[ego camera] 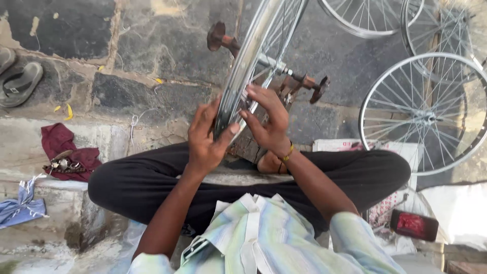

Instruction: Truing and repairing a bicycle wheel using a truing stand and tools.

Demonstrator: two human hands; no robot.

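On the far left, a pair of grey sandals (18,76) is seen on the dark stone floor (147,40), with a maroon cloth (63,147) bearing small metal parts on a pale stone step below, and a blue rag (20,208) lying beside it. At centre, a bicycle wheel rim (243,66) is held upright over the crossed legs of a seated person in black trousers and a striped shirt. The rim's lower edge is clasped by the left hand (205,144), its fingers (208,114) curled closed around the metal and the thumb pressed across it. The right hand (269,124) is set against the spokes just beside the rim, its fingers (256,94) partly bent; whether a spoke or nipple is pinched cannot be told. The work appears to be the checking or adjusting of spokes, and the next move would seemingly call for the rim to be steadied while one spoke is worked. A rusty axle stand (304,83) is seen behind the hands. To the right, further spoked wheels (426,114) are laid on the floor, and a small red case (413,225) rests near the knee.
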